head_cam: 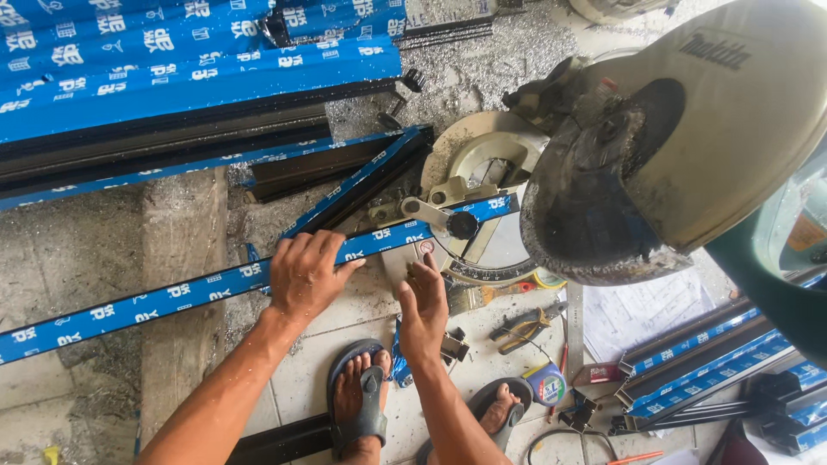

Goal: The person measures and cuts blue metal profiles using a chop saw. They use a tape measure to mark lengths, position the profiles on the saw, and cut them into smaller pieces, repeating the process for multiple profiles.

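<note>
Feet: two bare feet in dark rubber flip-flops (pixel 362 405) stand on the pale tiled floor (pixel 301 370), nearest the camera.
Floor clutter: a small round tape measure (pixel 545 384), yellow-handled pliers (pixel 521 327) and a wooden-handled paintbrush (pixel 482 296) lie to the right of the feet.
Right hand (pixel 424 306): fingers bent, fingertips touching the front edge of the saw base; it grips nothing that I can make out.
Left hand (pixel 303 274): palm down, fingers curled over the long aluminium profile wrapped in blue printed film (pixel 172 297), pressing it flat.
Profile position: it runs from the far left up rightwards across the round grey turntable of the mitre saw (pixel 482 172), under a black clamp knob (pixel 463 226).
Saw head: the grimy blade guard (pixel 594 207) hangs raised, right of the profile.
Farthest: a stack of blue-filmed profiles (pixel 172 69) lies at top left amid metal shavings.
</note>
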